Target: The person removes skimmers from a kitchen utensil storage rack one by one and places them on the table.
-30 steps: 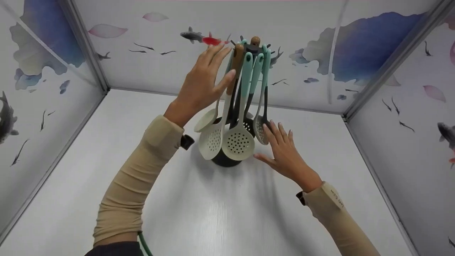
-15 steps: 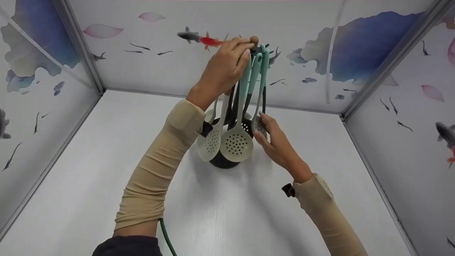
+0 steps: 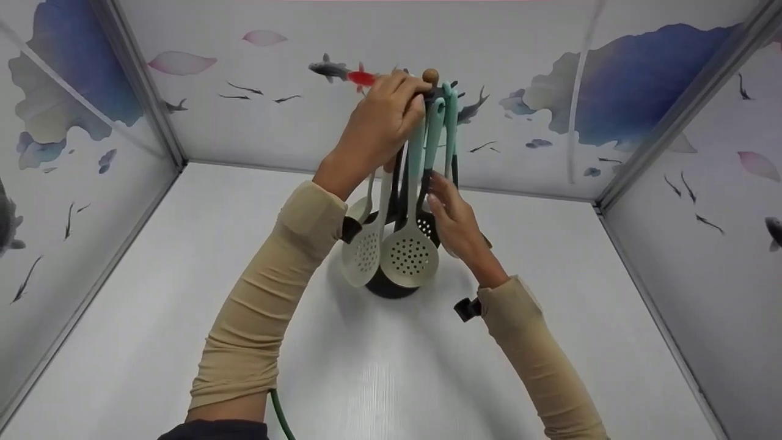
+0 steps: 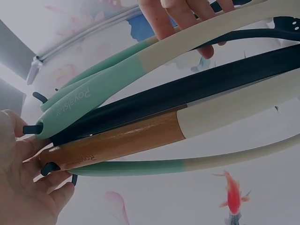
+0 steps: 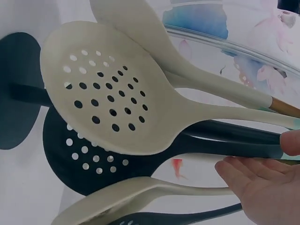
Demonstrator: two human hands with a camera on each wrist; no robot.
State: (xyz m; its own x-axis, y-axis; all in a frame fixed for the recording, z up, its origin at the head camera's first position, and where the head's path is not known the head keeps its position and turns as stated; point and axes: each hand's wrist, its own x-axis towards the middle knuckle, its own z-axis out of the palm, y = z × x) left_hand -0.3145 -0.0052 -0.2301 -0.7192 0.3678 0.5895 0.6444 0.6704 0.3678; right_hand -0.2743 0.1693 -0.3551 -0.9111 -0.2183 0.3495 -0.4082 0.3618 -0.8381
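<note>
Utensil rack (image 3: 431,78) stands on the table (image 3: 379,379) at centre, toward 12 o'clock, just before the back wall (image 3: 519,49). Its base (image 3: 386,287) sits directly beneath the hanging utensils. Perforated skimmer (image 3: 408,264) hangs at the front; slotted spoon (image 3: 361,256) just beside it at 9 o'clock. Left hand (image 3: 379,125) is at the rack's top, on the handle ends. Right hand (image 3: 455,220) is at 3 o'clock of the skimmer, among the shafts.
</note>
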